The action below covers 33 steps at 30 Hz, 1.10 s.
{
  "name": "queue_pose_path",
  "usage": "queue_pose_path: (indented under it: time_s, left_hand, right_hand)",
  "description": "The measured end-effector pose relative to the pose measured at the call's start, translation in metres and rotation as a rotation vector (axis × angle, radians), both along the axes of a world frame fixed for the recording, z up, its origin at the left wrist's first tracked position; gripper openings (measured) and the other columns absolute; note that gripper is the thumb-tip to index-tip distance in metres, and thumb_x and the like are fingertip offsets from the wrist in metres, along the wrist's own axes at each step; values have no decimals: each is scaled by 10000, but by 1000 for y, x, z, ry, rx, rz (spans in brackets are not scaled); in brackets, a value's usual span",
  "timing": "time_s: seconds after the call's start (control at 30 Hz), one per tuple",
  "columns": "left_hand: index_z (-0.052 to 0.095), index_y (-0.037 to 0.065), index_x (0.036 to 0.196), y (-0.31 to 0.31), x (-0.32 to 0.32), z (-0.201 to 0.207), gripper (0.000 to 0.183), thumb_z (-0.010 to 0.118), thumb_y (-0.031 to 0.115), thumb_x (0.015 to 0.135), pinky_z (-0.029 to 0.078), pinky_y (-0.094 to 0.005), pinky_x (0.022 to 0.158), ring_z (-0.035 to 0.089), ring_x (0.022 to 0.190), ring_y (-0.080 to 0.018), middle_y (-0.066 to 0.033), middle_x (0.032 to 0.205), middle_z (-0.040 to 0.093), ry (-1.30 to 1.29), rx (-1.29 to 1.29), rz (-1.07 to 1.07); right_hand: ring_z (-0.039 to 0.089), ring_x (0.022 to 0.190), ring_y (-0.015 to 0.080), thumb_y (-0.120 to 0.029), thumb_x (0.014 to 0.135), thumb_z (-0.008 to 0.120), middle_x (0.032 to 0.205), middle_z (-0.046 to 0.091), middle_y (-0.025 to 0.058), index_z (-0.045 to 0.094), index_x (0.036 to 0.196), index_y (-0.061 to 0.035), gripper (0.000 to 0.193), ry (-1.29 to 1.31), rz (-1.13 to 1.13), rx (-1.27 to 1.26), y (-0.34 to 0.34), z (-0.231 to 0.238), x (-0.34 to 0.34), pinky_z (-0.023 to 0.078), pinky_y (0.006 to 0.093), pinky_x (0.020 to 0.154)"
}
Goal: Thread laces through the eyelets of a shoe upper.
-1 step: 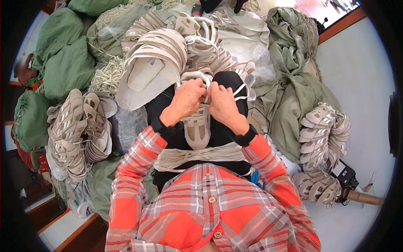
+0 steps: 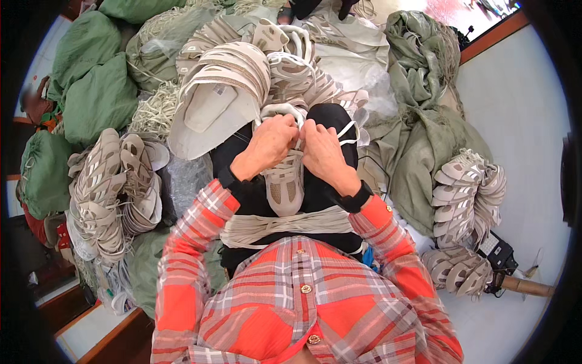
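Note:
A beige and brown shoe upper point(image 2: 285, 191) lies toe toward me between my black-clad thighs, with pale lacing across its front. My left hand point(image 2: 267, 145) is closed at its collar, fingers bent over the eyelet edge. Right beside it, my right hand point(image 2: 327, 155) pinches near the top eyelets; the fingertips of both hands almost meet, and what lies between them is mostly hidden. From behind the right fingers a white shoelace point(image 2: 348, 133) loops out to the right. A bundle of pale laces point(image 2: 288, 225) stretches across my lap.
Stacked shoe uppers point(image 2: 242, 67) rest by my left knee, with more uppers point(image 2: 100, 188) further left. Green sacks point(image 2: 97, 85) stand far left. A grey-green cloth sack point(image 2: 424, 164) and bundled uppers point(image 2: 464, 194) are on the right, near a black device point(image 2: 498, 252).
Almost nothing differs. My left wrist and forearm have shifted very slightly; both hands stay at the same spot on the shoe upper.

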<state>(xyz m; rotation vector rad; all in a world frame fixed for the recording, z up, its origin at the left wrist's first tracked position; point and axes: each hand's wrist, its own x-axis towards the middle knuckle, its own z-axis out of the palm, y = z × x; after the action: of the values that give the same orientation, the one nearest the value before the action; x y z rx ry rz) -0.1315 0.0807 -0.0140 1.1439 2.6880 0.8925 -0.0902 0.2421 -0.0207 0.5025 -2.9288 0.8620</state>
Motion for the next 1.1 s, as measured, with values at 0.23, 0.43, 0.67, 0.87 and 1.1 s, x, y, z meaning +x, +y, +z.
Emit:
queue_pose_path:
  time_s: [0.23,0.43,0.67,0.87,1.1]
  left_hand:
    - [562,20,738,-37,-23,52,78,604,85,750,438,-394,641,528,704,-310,-120,772,543,250,-95,184]
    - [550,56,899,-51,-11,45,105,520,154,922,320,-157,466,422,523,-33,3,721,564,-1176,458,274]
    - [520,25,876,-91,25,39,20,527,43,873,362,-230,559,416,587,-84,-8,738,505,-1511,1708,165]
    - [468,4,969,-191,39,92,152,519,-38,831,306,-263,574,400,623,-115,-43,797,466,-893,2117,77]
    - [458,3,975,-245,51,151,110,489,-31,875,315,-268,638,403,671,-128,-54,843,476,-487,1877,58]
  right_hand:
    - [470,855,260,-174,736,672,848,511,76,607,837,-81,152,233,121,90,5,22,15,355,371,716]
    - [502,803,278,-182,726,657,788,531,99,587,753,-40,160,170,235,171,-7,15,1,370,378,701]
    - [576,623,299,-174,739,644,654,581,144,631,697,-5,174,-432,538,36,24,64,-11,441,376,584]
    - [555,569,225,-151,735,659,622,570,118,643,827,14,190,-546,557,-71,38,56,-20,434,333,555]
    - [465,593,63,-111,848,621,658,509,-27,607,975,-16,159,-558,319,-421,30,20,-39,392,225,547]
